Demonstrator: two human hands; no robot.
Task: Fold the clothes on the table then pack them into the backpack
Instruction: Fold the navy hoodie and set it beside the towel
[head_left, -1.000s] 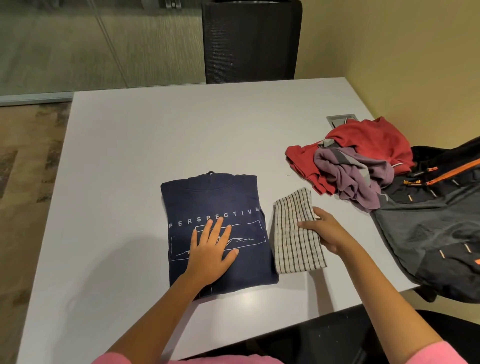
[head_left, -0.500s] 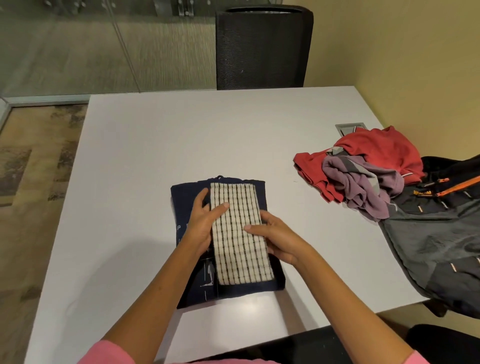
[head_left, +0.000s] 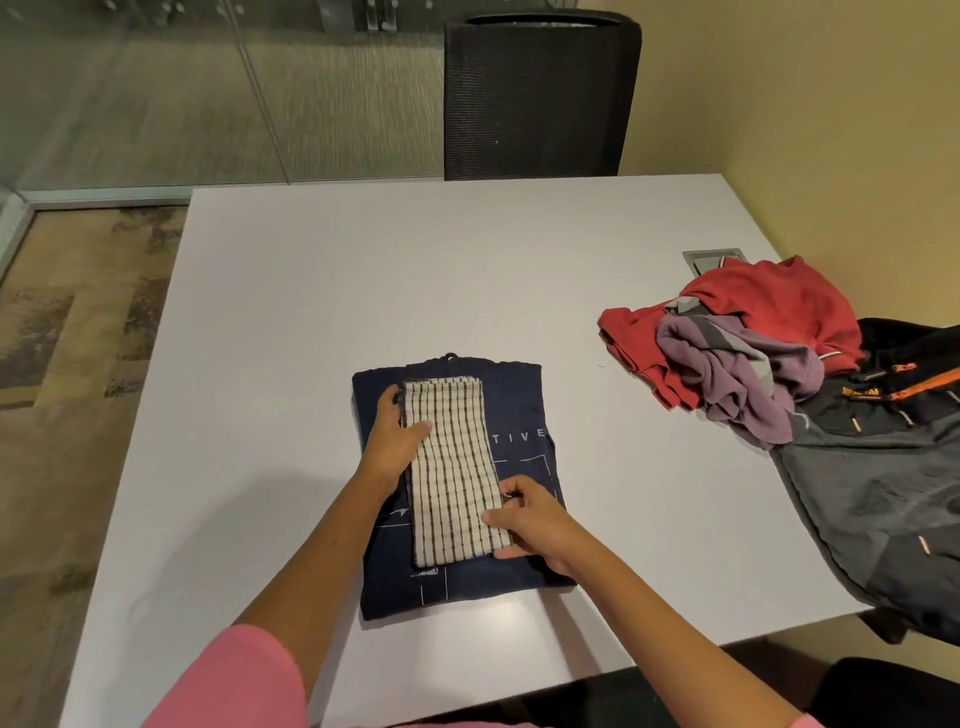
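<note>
A folded navy T-shirt with white print lies on the white table. On top of it sits a folded white cloth with dark stripes. My left hand holds the cloth's left edge, thumb lying on top. My right hand pinches the cloth's lower right edge. A red garment and a purple-grey garment lie crumpled at the right. The grey and black backpack with orange zips lies at the table's right edge.
A black chair stands behind the table's far edge. A grey socket plate is set in the table beside the red garment. A yellow wall runs along the right. A glass partition stands at the back left.
My right hand carried the striped cloth from beside the navy T-shirt onto it. Both hands then shifted it towards the shirt's left side, the right hand sliding down to its lower edge.
</note>
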